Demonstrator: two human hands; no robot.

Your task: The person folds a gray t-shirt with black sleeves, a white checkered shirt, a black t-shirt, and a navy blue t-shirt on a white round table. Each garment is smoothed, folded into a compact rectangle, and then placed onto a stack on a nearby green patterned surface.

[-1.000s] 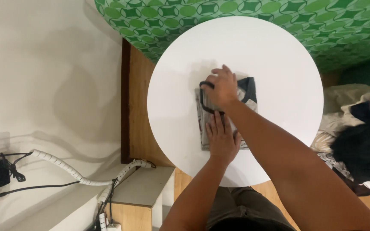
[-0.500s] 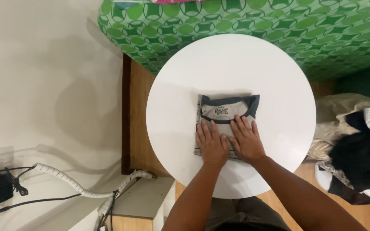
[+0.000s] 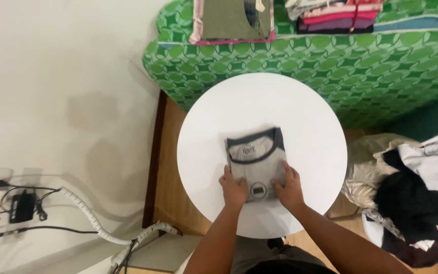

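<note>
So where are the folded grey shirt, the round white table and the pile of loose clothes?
folded grey shirt (image 3: 255, 155), head view, on its chest below the dark collar.
round white table (image 3: 259, 99), head view, on its bare far top.
pile of loose clothes (image 3: 414, 195), head view, on the dark garment.

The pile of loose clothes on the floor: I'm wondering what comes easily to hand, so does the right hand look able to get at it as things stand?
Probably yes. The right hand rests on the folded shirt at the round table's near edge, and the pile of loose clothes lies on that side with nothing between.
</note>
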